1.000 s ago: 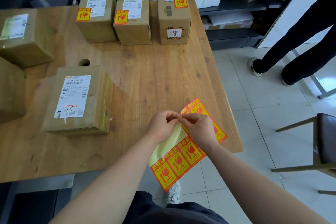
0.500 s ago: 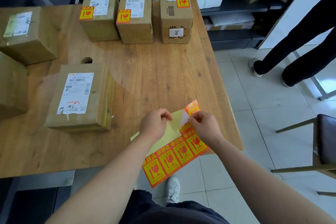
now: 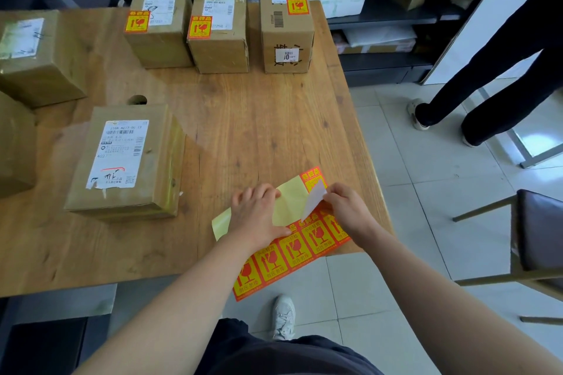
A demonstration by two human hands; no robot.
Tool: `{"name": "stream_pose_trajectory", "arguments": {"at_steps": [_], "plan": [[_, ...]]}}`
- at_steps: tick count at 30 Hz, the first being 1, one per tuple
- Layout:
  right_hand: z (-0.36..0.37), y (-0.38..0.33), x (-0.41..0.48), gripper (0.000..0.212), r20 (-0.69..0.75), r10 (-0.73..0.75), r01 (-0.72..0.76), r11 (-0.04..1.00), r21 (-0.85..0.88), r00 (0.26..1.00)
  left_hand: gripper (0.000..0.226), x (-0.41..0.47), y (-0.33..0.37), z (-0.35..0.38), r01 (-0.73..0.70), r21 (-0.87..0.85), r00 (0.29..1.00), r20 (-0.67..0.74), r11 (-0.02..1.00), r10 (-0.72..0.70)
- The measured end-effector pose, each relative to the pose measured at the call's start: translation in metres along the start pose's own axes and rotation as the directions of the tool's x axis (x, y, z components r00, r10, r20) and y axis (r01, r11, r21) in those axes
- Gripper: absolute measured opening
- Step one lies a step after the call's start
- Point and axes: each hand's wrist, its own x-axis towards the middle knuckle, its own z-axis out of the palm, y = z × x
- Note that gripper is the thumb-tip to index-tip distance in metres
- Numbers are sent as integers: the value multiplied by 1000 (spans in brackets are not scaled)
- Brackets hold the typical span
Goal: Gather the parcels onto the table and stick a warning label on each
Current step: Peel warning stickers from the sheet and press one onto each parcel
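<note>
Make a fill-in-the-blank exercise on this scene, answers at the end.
The right hand peels a ____ off the sheet. The left hand presses that sheet onto the ____. In the far row, ____ parcels bear warning labels. The nearest parcel bears ____ warning label.
Answers: label; table; three; no.
</note>
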Motion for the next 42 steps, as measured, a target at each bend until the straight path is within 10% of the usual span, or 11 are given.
{"name": "stream_pose_trajectory", "arguments": {"at_steps": [11, 23, 31, 42], "plan": [[-18, 10, -7, 20, -19, 82, -60, 851, 521, 996, 79, -4, 6, -1, 10, 4, 999, 31, 1000, -10], [29, -35, -15, 19, 4, -88, 85, 972, 218, 996, 10, -20, 17, -49, 16, -485, 980, -167, 874, -110], [75, -80, -20, 25, 22, -217, 213, 972, 102, 976, 17, -41, -40, -77, 179, -737, 877, -181, 652, -445], [179, -139, -42, 13, 90, -330, 318, 940, 126, 940, 19, -82, -144, -123, 174, -904, 861, -52, 390, -505]]}}
